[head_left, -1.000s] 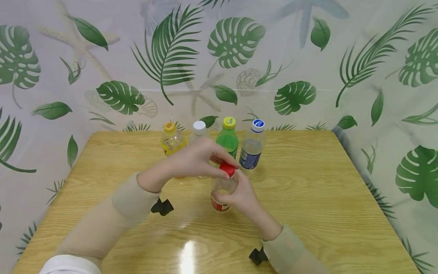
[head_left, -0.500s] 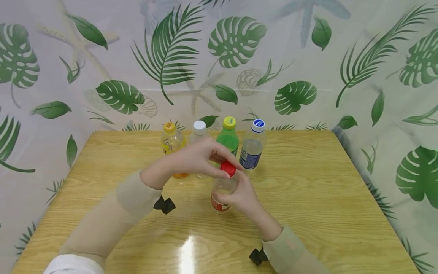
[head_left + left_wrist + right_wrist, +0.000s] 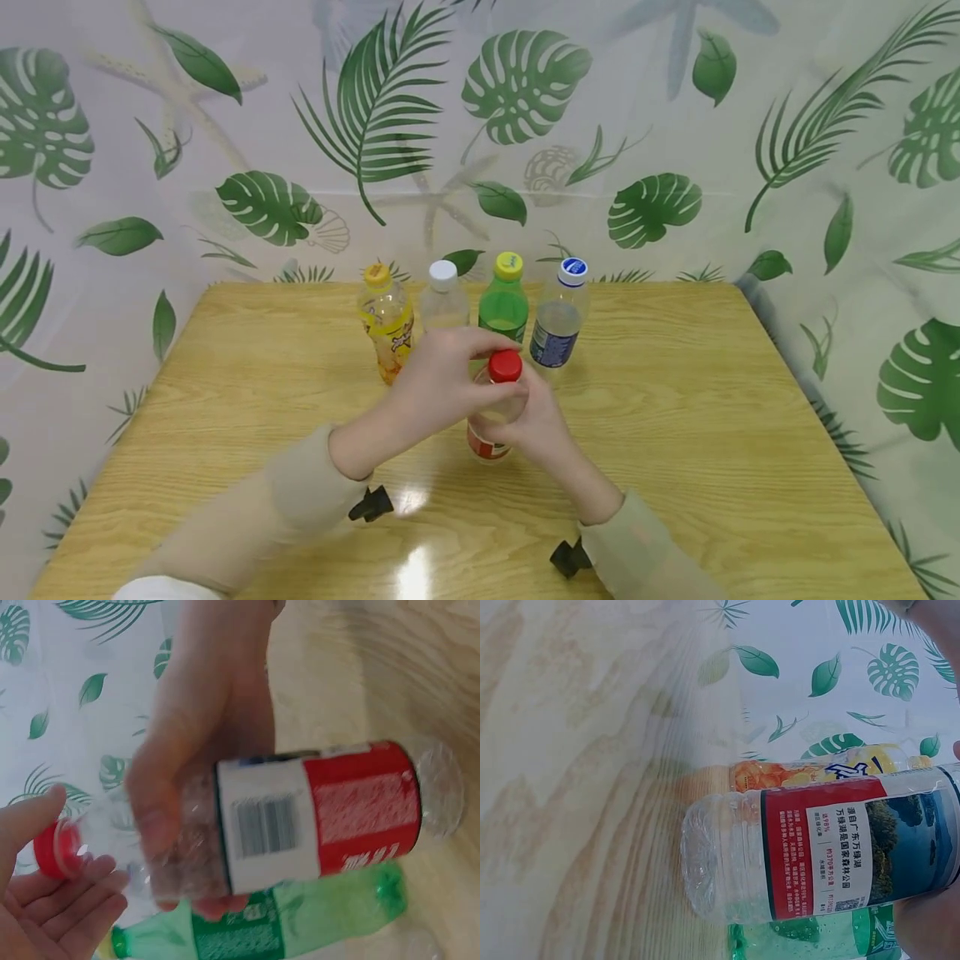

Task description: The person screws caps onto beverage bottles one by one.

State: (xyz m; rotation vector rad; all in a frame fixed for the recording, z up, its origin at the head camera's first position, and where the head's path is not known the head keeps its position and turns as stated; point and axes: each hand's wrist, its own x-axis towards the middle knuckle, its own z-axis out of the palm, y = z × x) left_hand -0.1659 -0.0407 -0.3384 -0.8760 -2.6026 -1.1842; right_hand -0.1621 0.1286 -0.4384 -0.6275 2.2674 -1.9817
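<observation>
A clear plastic bottle (image 3: 489, 442) with a red-and-white label stands upright on the table. My right hand (image 3: 536, 421) grips its upper body; in the left wrist view, the right hand (image 3: 199, 735) has its thumb and fingers wrapped round the bottle (image 3: 322, 814). At the top, my left hand (image 3: 442, 375) has its thumb and fingers on either side of the red bottle cap (image 3: 506, 365). The left wrist view shows the left hand (image 3: 37, 892) with its thumb at the cap (image 3: 56, 849) and fingers spread beneath. Only edges of the right hand (image 3: 930, 922) show in the right wrist view.
Behind the hands stand a yellow-labelled bottle (image 3: 390, 329) with an orange cap, a white-capped bottle (image 3: 444, 304), a green bottle (image 3: 503, 308) with a yellow cap and a blue-capped bottle (image 3: 555, 325). A leaf-patterned cloth (image 3: 645, 117) rises at the wooden table's (image 3: 712, 417) back edge.
My left hand has turned about the cap: its wrist came lower and nearer, the thumb swung to the right and the fingers went behind. The right hand keeps its grip on the bottle.
</observation>
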